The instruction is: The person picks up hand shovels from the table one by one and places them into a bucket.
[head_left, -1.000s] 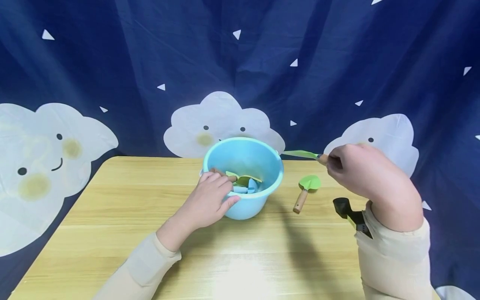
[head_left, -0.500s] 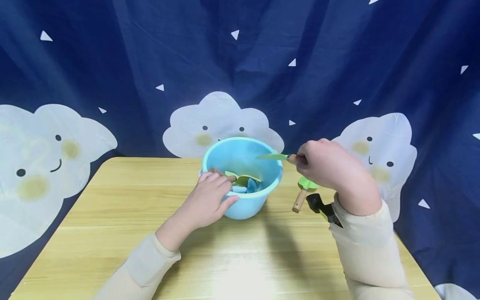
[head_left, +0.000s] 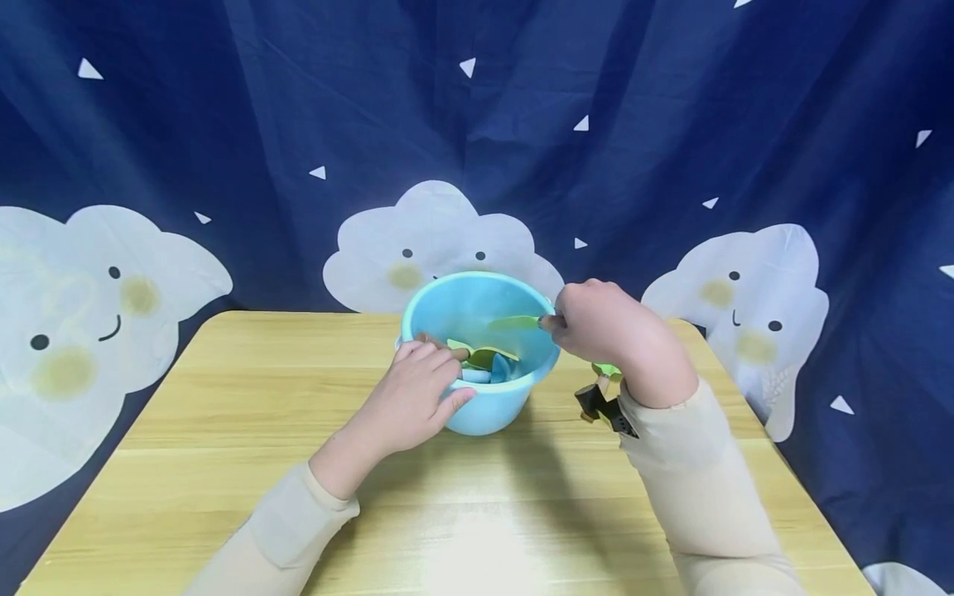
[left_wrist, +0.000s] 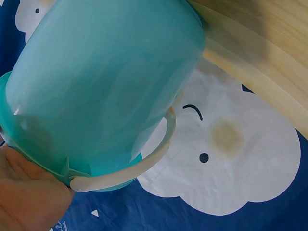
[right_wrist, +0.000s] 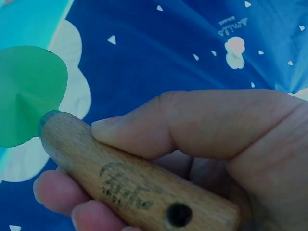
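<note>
A light blue bucket (head_left: 488,411) stands upright on the table. My left hand (head_left: 417,397) grips its near left rim, fingers over the edge and thumb outside. In the left wrist view the bucket's wall (left_wrist: 110,86) and white carrying handle (left_wrist: 130,175) fill much of the picture. My right hand (head_left: 607,335) holds a small green trowel (head_left: 514,322) by its wooden handle (right_wrist: 130,178), thumb along the top. The trowel's blade reaches over the bucket's mouth from the right. Inside the bucket lie a yellow-green tool (head_left: 484,358) with a wooden handle and a light blue tool (head_left: 501,369).
Right of the bucket, another green trowel (head_left: 606,370) lies on the wooden table (head_left: 261,397), mostly hidden behind the right wrist and its black camera mount (head_left: 605,410). A dark blue curtain (head_left: 477,124) with printed clouds hangs behind the table.
My right hand has carried the green trowel leftward from beside the bucket to over its mouth, slightly lower now. My left hand and the bucket have stayed in place.
</note>
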### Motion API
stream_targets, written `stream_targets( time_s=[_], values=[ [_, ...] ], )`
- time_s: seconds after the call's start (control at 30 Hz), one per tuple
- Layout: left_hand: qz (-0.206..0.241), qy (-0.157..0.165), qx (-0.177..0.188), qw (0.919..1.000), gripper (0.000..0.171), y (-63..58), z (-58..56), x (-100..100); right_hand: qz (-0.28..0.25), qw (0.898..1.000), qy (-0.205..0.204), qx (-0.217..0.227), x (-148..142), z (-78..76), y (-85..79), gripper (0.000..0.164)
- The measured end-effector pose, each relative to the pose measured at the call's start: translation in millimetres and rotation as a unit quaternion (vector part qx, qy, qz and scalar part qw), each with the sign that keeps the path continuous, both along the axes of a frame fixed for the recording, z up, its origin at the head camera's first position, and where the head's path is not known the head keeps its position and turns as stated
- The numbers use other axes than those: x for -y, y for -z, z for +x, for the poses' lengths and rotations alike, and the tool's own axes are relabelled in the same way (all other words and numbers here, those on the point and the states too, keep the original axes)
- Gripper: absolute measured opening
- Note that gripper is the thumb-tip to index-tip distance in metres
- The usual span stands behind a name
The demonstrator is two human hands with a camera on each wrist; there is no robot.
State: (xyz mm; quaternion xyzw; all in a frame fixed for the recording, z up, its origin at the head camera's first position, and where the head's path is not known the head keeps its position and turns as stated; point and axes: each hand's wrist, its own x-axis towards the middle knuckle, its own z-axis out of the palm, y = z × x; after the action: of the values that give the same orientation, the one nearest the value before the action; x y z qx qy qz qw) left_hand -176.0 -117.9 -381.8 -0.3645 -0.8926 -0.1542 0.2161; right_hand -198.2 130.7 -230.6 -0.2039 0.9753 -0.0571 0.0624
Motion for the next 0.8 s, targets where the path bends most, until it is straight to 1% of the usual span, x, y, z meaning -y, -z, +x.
stream_targets(
  time_s=[0.17,0.33,0.47,0.6,0.8],
  values=[
    [-0.001,0.000,0.001,1.0000,0.047,-0.8,0.8,0.1,0.005,1.000,0.001,0.008,5.8,-8.4,8.9,0.039],
    [-0.001,0.000,-0.001,1.0000,0.054,-0.2,0.8,0.1,0.019,1.000,0.002,0.014,12.2,-15.5,16.3,0.035],
    [0.000,0.002,-0.003,1.0000,0.056,-0.3,0.7,-0.1,0.024,0.999,0.007,0.019,15.4,-19.8,20.4,0.032],
    [0.003,0.003,-0.006,1.0000,0.056,-0.8,0.5,-0.2,0.027,0.999,0.012,0.023,17.2,-22.8,23.5,0.028],
    [0.003,0.003,-0.004,1.0000,0.055,-1.2,0.5,0.0,0.039,0.999,0.013,0.028,20.4,-26.6,27.0,0.026]
  ],
)
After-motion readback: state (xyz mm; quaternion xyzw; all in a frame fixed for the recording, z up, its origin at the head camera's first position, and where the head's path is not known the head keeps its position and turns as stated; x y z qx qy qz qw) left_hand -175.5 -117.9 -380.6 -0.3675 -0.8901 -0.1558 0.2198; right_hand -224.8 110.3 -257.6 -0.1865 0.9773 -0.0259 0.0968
